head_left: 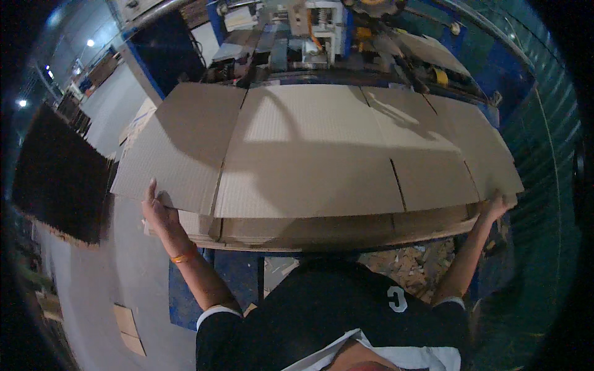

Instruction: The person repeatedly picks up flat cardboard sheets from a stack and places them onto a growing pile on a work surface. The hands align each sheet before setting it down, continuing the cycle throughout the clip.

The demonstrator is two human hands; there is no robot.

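A wide, flat cardboard sheet [309, 179] with slots and crease lines spans the space before me, its far edge close to the machine. My left hand [159, 210] grips its near left corner, thumb on top and the other fingers hidden beneath. At the near right corner my right hand [497, 204] is closed on the same sheet, its fingers partly hidden. Under the sheet's near edge lies a stack of similar cardboard sheets [309, 234], a little nearer to my body.
Beyond the sheet stands a machine [322, 37] with blue side frames and metal rollers. A tall dark stack of cardboard [62, 176] stands at the left. Cardboard scraps [414, 266] lie below the stack, and a loose cardboard piece [129, 329] lies on the grey floor [93, 278].
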